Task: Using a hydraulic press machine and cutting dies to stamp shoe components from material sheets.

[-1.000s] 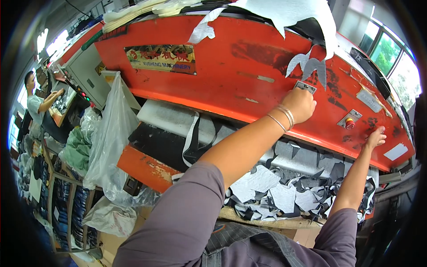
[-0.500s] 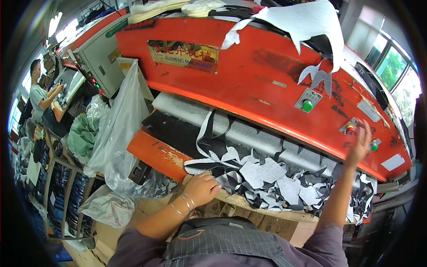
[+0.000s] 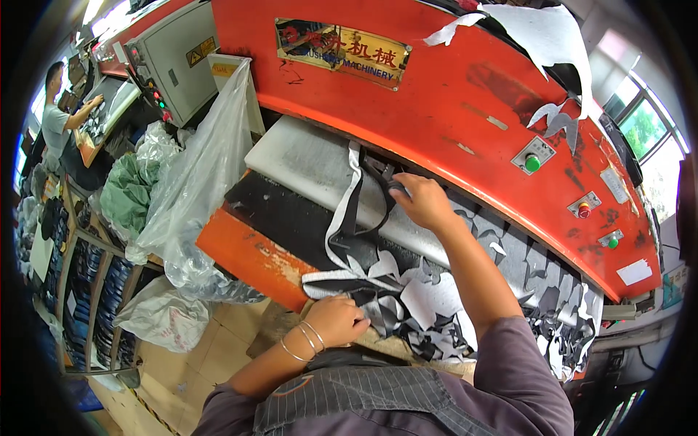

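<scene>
My right hand [image 3: 425, 201] reaches under the front of the red machine [image 3: 443, 94]. Its thumb and fingers close around a dark fabric piece [image 3: 395, 187] at the far side of the white pad [image 3: 291, 154]; the piece is mostly hidden. A long white-and-black offcut strip [image 3: 342, 218] curves down the pad just left of that hand. My left hand [image 3: 338, 320], with bangles at the wrist, rests at the near table edge against black and white fabric scraps [image 3: 429, 301]. Its fingers are curled, and whatever they hold is hidden.
Green buttons [image 3: 532, 163] and a red button [image 3: 584, 210] sit on the machine's front. An orange bed end [image 3: 251, 254] juts out at the left. Beyond it are clear plastic sheeting [image 3: 200, 160], a white sack [image 3: 163, 316] and a rack [image 3: 94, 305]. A person [image 3: 62, 123] works far left.
My right hand has left the red button and swung left and inward onto the pad, closing on the dark piece. My left hand stays at the table edge. The view has shifted.
</scene>
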Tool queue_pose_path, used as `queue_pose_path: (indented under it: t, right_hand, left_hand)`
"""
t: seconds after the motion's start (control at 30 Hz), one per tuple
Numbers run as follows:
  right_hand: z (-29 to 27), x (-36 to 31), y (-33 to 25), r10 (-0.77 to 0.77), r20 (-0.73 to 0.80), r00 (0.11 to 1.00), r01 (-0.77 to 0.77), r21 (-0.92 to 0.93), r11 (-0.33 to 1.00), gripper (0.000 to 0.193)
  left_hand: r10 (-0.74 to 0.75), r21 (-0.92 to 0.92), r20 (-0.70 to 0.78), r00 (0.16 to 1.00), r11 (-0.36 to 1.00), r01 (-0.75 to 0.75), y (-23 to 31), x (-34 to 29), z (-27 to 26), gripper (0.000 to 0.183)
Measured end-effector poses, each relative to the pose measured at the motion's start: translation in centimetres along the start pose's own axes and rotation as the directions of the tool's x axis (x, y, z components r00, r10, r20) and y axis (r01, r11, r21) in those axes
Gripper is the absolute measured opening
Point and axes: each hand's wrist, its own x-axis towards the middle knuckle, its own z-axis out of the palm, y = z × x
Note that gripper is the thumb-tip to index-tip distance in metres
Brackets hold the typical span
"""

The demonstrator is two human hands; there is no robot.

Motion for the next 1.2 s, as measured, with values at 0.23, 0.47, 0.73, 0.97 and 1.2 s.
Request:
queue_pose_path:
  t: [0.23,0.47,0.73,0.97,1.2]
  right_hand:
    - [5.7,8.3,3.1,-0.123,0.004,0.992,0.111,-0.455,0.883,0.029]
    - [7.7,9.0,4.0,-0.185,-0.095,0.978,0.134,-0.388,0.912,0.022]
    - [4.5,1.2,0.0,0.302,0.007,0.953,-0.163,0.854,0.494,0.014]
    - [1.1,-4.2,1.7,0.336,0.040,0.941,-0.088,0.988,0.130,0.012]
    - [0.1,-7.7,4.5,0.294,-0.210,0.932,0.203,0.978,0.054,0.011]
  left_hand:
    - [-0.163,-0.597,-0.124,0.979,0.800,0.057,-2.5,9.1,-5.9,0.013]
    - [-0.255,-0.705,-0.346,0.903,0.705,-0.072,-8.8,16.2,-5.8,0.037]
    - [-0.128,-0.773,-0.409,0.904,0.576,-0.268,-7.1,19.8,-6.9,0.097]
    - [-0.050,-0.574,-0.360,0.932,0.799,-0.179,-2.7,20.0,-3.6,0.125]
    - [-0.264,-0.812,-0.383,0.885,0.553,-0.186,0.8,23.0,-3.1,0.087]
